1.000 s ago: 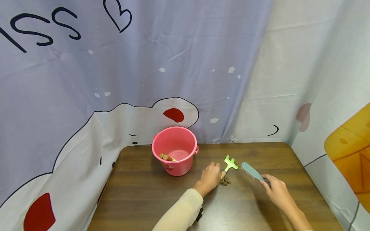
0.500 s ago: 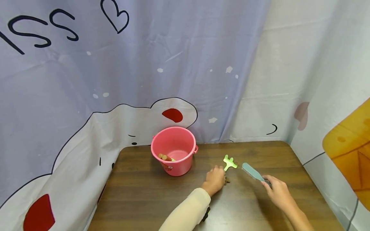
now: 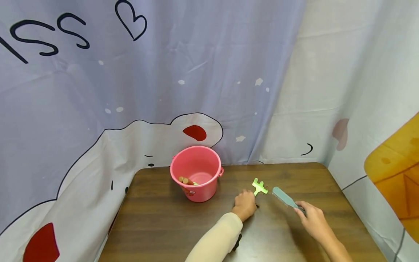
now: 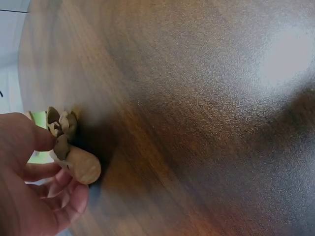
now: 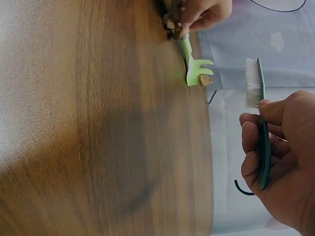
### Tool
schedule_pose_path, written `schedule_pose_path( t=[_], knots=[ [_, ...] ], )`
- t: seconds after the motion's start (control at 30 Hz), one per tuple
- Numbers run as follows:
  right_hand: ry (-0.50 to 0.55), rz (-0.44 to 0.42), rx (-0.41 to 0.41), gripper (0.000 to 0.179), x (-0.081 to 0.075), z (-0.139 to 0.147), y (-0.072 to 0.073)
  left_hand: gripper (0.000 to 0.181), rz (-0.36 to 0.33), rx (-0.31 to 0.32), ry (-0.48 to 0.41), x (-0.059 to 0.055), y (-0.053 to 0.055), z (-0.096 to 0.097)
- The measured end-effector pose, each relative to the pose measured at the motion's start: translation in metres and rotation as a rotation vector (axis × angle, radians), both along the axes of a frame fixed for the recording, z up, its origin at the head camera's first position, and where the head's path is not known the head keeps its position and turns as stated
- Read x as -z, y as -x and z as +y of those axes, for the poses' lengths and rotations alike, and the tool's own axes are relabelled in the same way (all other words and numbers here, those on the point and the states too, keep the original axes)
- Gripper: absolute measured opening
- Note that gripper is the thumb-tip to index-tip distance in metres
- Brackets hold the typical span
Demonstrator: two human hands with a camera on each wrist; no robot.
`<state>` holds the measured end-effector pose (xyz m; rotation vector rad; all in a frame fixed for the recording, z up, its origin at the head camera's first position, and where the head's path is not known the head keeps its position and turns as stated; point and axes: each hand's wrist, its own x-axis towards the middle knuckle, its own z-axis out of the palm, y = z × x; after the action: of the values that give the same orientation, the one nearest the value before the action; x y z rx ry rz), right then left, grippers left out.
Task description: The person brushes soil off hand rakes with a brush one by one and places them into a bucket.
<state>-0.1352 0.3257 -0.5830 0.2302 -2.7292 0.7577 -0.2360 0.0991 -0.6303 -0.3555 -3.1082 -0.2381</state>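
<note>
My left hand [image 3: 244,205] grips a small hand rake [image 3: 259,187] by its short wooden handle [image 4: 84,166]. The rake's light green pronged head points toward the back of the table. Brown, crumpled clay-like lumps [image 4: 63,124] cling around the handle beside my thumb, and a small brown bit [image 5: 205,79] shows at the prongs. In my right hand [image 3: 315,222] is a teal brush [image 3: 284,197], held by its handle between thumb and fingers. Its pale bristles [image 5: 253,83] are above the table, apart from the rake.
A pink bucket [image 3: 210,189] with side lugs stands at the back left of the wooden table [image 3: 157,225]. Wooden-handled tools [image 3: 186,180] lean inside it. A printed curtain [image 3: 209,72] hangs right behind the table's back edge.
My left hand has shifted slightly right and forward onto the rake's handle, covering it and most of the brown lumps in the head view. The right hand with the brush stays almost still.
</note>
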Motion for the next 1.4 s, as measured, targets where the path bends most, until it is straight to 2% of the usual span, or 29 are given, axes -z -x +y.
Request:
schedule_pose_path(
  t=[0.27, 0.33, 0.57, 0.7, 0.87, 1.03, 1.2, 1.4],
  knots=[
    [-0.007, 0.028, -0.003, 0.018, 0.002, -0.003, 0.004, 0.016, -0.034, 0.069, 0.018, -0.010, 0.002, -0.007],
    [-0.005, 0.027, -0.006, 0.018, 0.002, -0.004, 0.004, 0.017, -0.055, 0.071, 0.021, -0.013, 0.001, -0.008],
    [0.005, 0.008, 0.000, 0.019, 0.002, -0.006, 0.004, 0.024, -0.079, 0.025, 0.007, -0.014, -0.001, -0.011],
    [0.002, 0.026, -0.004, 0.019, 0.003, -0.008, 0.005, 0.027, -0.080, -0.024, -0.004, -0.014, -0.001, -0.015],
    [0.005, 0.035, -0.004, 0.019, 0.005, -0.009, 0.005, 0.024, -0.036, -0.088, 0.001, -0.014, 0.001, -0.022],
    [0.011, 0.025, -0.004, 0.019, 0.007, -0.008, 0.005, 0.024, -0.017, -0.103, 0.028, -0.013, 0.003, -0.027],
    [0.006, 0.037, -0.011, 0.018, 0.008, -0.007, 0.006, 0.029, 0.040, -0.065, 0.111, -0.016, 0.002, -0.034],
    [0.014, 0.007, -0.011, 0.019, 0.005, -0.009, 0.007, 0.014, 0.177, -0.007, 0.225, -0.024, -0.002, -0.046]
  ],
)
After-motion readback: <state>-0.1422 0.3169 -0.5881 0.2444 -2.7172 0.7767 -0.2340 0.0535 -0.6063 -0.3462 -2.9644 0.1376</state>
